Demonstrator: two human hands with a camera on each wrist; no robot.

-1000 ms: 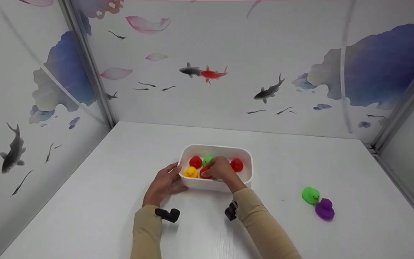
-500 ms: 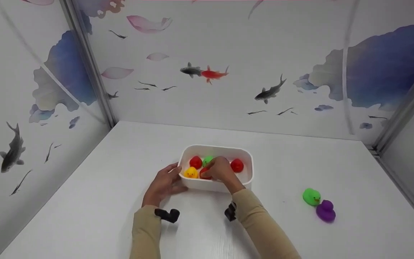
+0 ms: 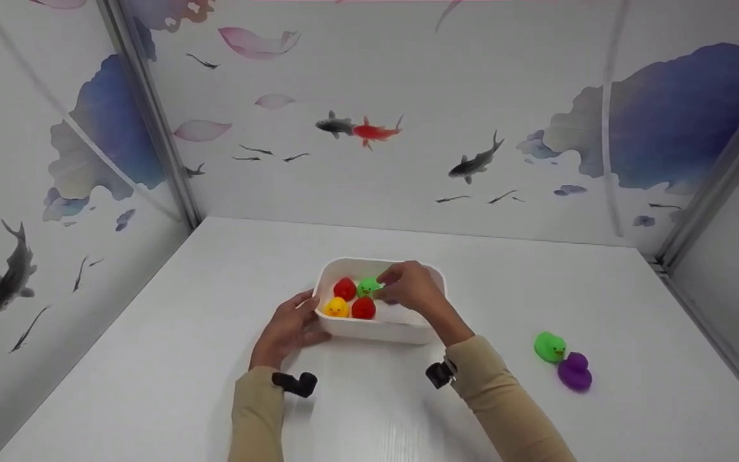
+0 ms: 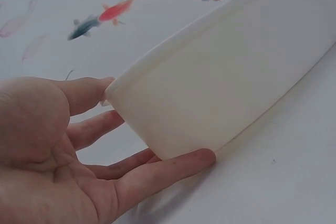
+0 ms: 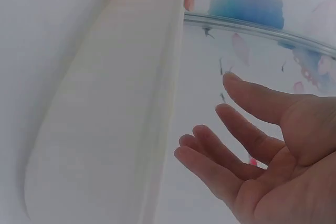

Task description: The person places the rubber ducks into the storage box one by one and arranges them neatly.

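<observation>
A white plastic box stands on the table with toy ducks inside. My left hand holds its left end; in the left wrist view the thumb is at the rim and the fingers reach along the side and lower edge. Over the box's right half hovers my right hand, fingers loosely bent and, in the right wrist view, nothing between them. Inside the box I see a red duck, a green duck, a yellow duck and another red duck. The right hand hides part of the interior.
To the right on the white table lie a green duck and a purple duck, close together. White panels with printed fish enclose the table at the back and sides.
My right hand has let go of the front red duck in the box and risen to the right. The left hand keeps its hold on the box.
</observation>
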